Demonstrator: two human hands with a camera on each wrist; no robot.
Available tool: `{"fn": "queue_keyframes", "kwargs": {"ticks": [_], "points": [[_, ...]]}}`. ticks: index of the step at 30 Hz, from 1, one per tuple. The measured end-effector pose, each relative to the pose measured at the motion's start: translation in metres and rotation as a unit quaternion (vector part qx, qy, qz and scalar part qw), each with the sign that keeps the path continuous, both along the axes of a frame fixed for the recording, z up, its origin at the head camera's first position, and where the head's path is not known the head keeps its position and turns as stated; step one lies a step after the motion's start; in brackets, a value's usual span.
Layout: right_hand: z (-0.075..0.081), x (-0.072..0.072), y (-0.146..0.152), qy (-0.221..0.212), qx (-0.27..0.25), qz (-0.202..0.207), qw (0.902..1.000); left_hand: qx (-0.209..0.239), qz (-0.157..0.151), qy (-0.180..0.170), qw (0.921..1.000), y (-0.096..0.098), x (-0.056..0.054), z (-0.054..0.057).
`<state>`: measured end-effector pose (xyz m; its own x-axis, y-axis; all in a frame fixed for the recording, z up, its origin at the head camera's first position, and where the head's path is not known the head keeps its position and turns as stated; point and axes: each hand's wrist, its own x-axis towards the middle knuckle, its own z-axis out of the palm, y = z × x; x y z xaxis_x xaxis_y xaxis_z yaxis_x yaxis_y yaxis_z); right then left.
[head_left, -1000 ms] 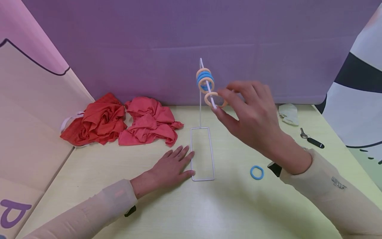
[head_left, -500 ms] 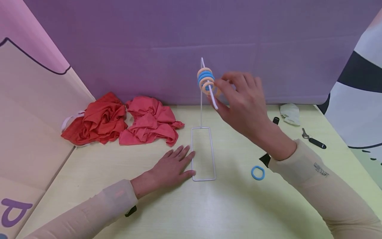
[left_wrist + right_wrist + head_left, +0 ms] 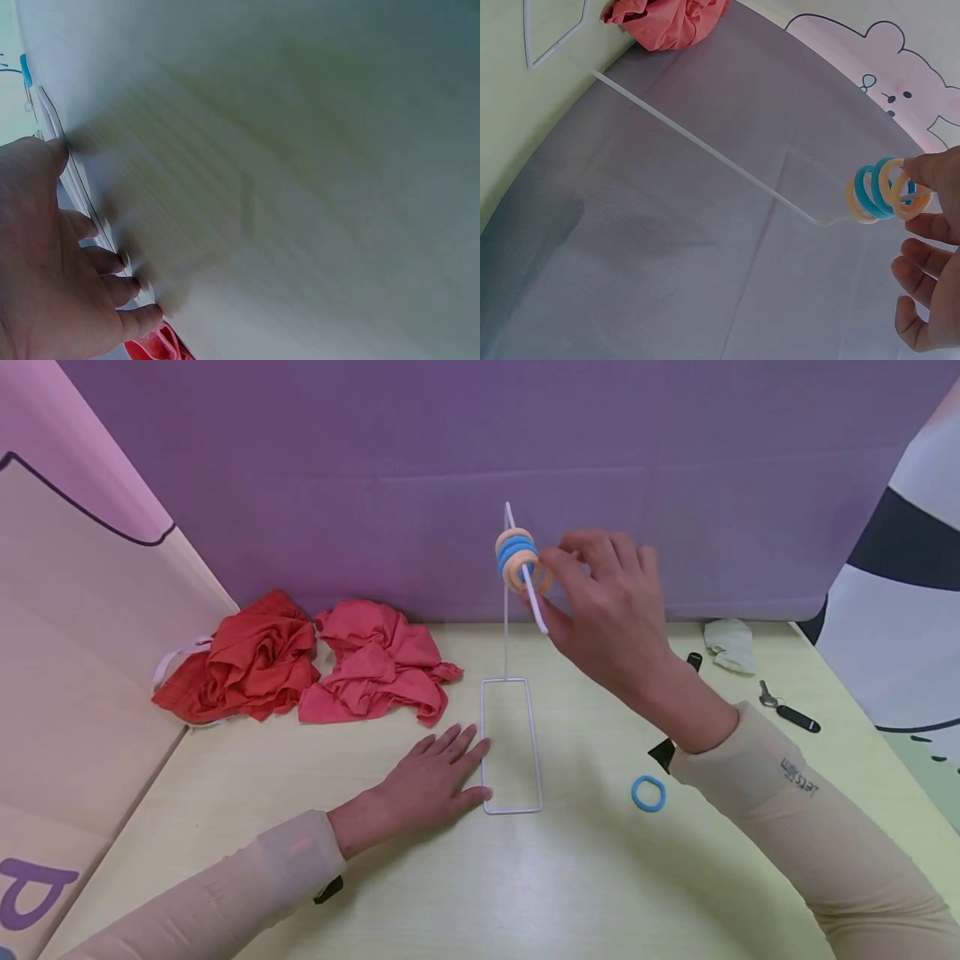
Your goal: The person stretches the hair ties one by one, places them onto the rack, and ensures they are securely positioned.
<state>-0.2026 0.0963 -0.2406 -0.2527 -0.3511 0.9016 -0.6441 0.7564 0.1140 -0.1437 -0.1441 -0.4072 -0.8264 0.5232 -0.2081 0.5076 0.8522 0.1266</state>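
Observation:
A white wire stand (image 3: 506, 635) rises from a rectangular base on the table, and its top arm slopes toward me. Peach and blue rings (image 3: 517, 550) hang bunched on that arm. My right hand (image 3: 618, 602) pinches a peach ring (image 3: 921, 209) between thumb and forefinger, right against the others; the arm passes through it in the right wrist view. The other right fingers are loosely bent. Flat on the table, my left hand (image 3: 423, 781) spreads its fingers, with thumb and fingertips touching the base's left side. One blue ring (image 3: 648, 810) lies on the table below my right forearm.
Two crumpled cloths, one red (image 3: 262, 660) and one pink (image 3: 375, 668), lie at the back left. At the right are a pale cloth-like piece (image 3: 730, 647) and a key with a black tag (image 3: 798, 719). A purple backdrop (image 3: 375, 485) closes the rear.
My right hand has moved the peach ring from near the arm's front end back along it, up to the bunched rings. The left hand has stayed in place.

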Motion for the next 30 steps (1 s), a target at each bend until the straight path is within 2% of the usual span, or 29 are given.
{"fn": "queue_keyframes", "kwargs": {"ticks": [5,10,14,17,20,23,30], "points": [[-0.002,0.003,0.008,-0.039,0.014,0.018,0.999,0.0,-0.001,0.0,1.0,0.0,0.0,0.0],[-0.013,0.011,0.024,-0.132,0.013,0.064,0.9892,-0.003,0.0,-0.001,1.0,0.0,0.0,0.0],[-0.026,0.025,0.041,-0.24,-0.009,0.085,0.9671,-0.005,0.0,0.0,1.0,0.0,0.0,0.001],[-0.035,0.039,0.055,-0.331,-0.016,0.071,0.9409,-0.007,0.001,0.002,1.0,0.0,0.0,0.002],[-0.043,0.052,0.07,-0.393,-0.009,0.052,0.9181,-0.013,0.002,0.002,0.9999,0.0,0.0,0.002],[-0.054,0.062,0.086,-0.407,0.006,0.043,0.9122,-0.018,0.002,0.002,0.9998,0.001,-0.001,0.001],[-0.092,0.078,0.116,-0.39,0.058,0.022,0.9185,-0.015,0.001,-0.002,0.9999,0.001,-0.002,0.001]]}}
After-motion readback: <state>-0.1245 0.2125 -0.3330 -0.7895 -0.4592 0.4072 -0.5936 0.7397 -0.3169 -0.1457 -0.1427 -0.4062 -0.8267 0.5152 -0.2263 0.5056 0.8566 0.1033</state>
